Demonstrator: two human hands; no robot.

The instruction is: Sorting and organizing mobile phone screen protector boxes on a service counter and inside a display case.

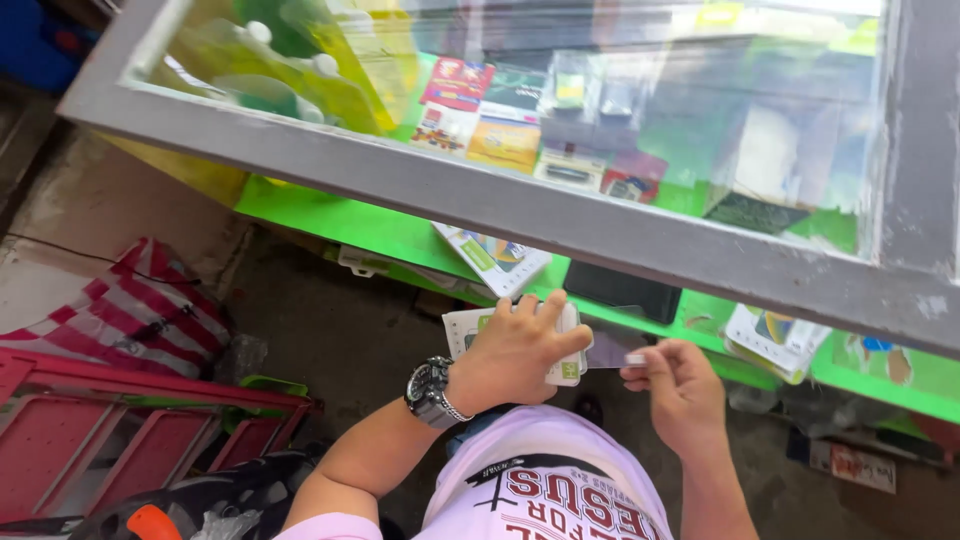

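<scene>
Below the grey counter frame (560, 215), a stack of white and green cards (565, 368) lies under the left hand (515, 355), whose fingers close around it. Just beside, the right hand (680, 390) pinches a small white piece (635, 357). A green shelf (330, 220) holds a dark box (620, 290) behind them.

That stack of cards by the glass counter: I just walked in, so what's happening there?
A person standing behind a glass display case holds a stack of white and green cards in the left hand. The right hand pinches one small card beside the stack. More card packets lie on the green shelf below the case.
</scene>
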